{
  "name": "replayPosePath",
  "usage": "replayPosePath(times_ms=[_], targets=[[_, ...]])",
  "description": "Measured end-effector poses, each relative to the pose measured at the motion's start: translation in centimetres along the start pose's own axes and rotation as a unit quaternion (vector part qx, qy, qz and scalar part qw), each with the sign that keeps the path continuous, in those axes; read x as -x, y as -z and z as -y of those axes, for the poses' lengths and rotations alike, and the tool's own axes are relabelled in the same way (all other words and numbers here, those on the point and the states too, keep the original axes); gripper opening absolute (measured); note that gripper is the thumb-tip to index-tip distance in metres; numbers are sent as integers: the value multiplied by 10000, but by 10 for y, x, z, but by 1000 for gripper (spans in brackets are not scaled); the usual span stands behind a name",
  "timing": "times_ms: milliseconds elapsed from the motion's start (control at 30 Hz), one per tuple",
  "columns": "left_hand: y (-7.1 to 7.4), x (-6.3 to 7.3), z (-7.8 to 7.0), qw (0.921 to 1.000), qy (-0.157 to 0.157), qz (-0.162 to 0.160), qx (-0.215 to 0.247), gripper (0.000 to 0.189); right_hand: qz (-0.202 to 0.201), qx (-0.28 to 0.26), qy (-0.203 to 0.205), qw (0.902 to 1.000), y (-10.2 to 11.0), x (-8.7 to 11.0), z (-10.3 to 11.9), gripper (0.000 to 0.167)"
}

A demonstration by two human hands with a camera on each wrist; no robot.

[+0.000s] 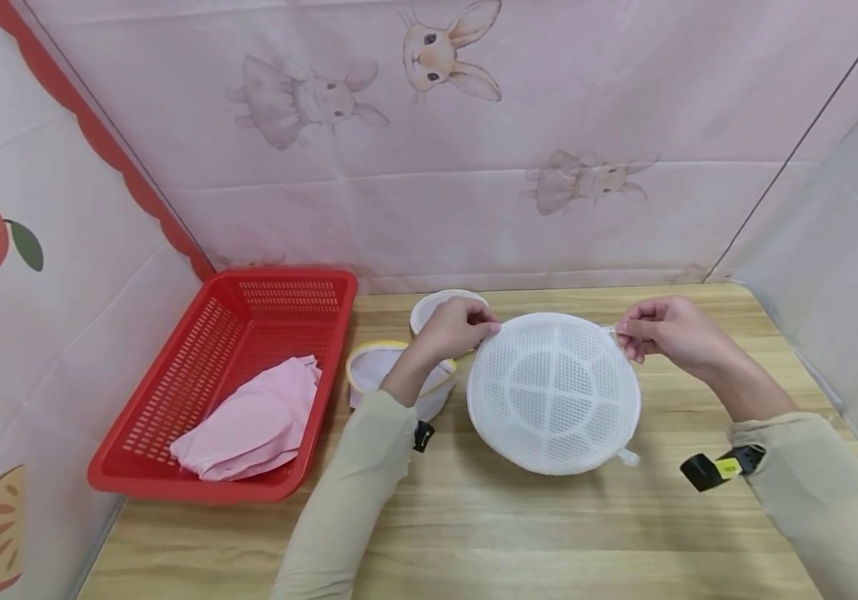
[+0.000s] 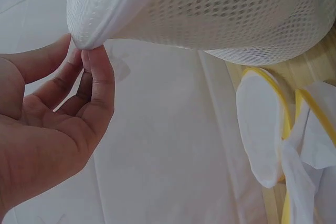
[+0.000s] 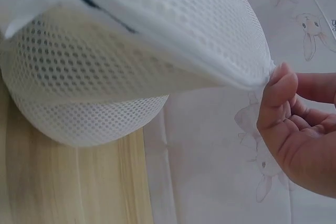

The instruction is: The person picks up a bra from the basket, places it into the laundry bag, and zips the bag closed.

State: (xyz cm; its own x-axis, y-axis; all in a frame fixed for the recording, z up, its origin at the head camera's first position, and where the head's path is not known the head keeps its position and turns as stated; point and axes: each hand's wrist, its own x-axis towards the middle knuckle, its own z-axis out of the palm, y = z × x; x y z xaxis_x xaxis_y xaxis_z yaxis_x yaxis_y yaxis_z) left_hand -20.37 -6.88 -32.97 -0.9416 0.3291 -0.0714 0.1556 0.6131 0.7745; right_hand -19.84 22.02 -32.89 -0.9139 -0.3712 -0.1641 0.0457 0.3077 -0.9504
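A round white mesh laundry bag (image 1: 553,392) is held up over the table, its flat, cross-patterned face toward me. The left hand (image 1: 456,327) pinches the bag's upper left edge; in the left wrist view, thumb and fingertips meet on the seam of the mesh bag (image 2: 252,14). At the upper right edge, the right hand (image 1: 672,333) pinches a small end of the rim, perhaps the zipper pull. A dark slit of zipper runs along the rim of the mesh bag (image 3: 173,61) in the right wrist view, near a white fabric tab (image 3: 26,3).
Left on the table stands a red plastic basket (image 1: 338,367) with folded pink cloth pieces (image 1: 256,425) inside. Between basket and bag are a white fabric container with yellow trim (image 1: 368,375) and a round white one (image 1: 429,310) behind it. Fabric-covered walls enclose the wooden table (image 1: 519,542).
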Motion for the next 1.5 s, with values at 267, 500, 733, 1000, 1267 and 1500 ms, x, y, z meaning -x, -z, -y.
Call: replayPosePath(times_ms=[267,500,733,1000,1267,1500], targets=[[-5,-3,-10,9990,-128,20,-422,9,-77,314,41,9995,-4,-2,10,19],[-10,-5,-9,9982,-131,-354,-477,8,-224,494,-31,9985,-4,-1,10,19],[-10,-3,-2,9971,113,-728,-216,8,-230,444,-48,9987,0,2,1,17],[-6,1,9,9963,399,-738,186,8,-172,95,-269,9994,8,8,-15,16],[-4,1,7,9966,349,-200,722,8,-193,177,-52,9996,8,7,-10,17],[-8,-4,-6,9998,56,-75,195,10,-361,464,130,9982,5,2,6,17]])
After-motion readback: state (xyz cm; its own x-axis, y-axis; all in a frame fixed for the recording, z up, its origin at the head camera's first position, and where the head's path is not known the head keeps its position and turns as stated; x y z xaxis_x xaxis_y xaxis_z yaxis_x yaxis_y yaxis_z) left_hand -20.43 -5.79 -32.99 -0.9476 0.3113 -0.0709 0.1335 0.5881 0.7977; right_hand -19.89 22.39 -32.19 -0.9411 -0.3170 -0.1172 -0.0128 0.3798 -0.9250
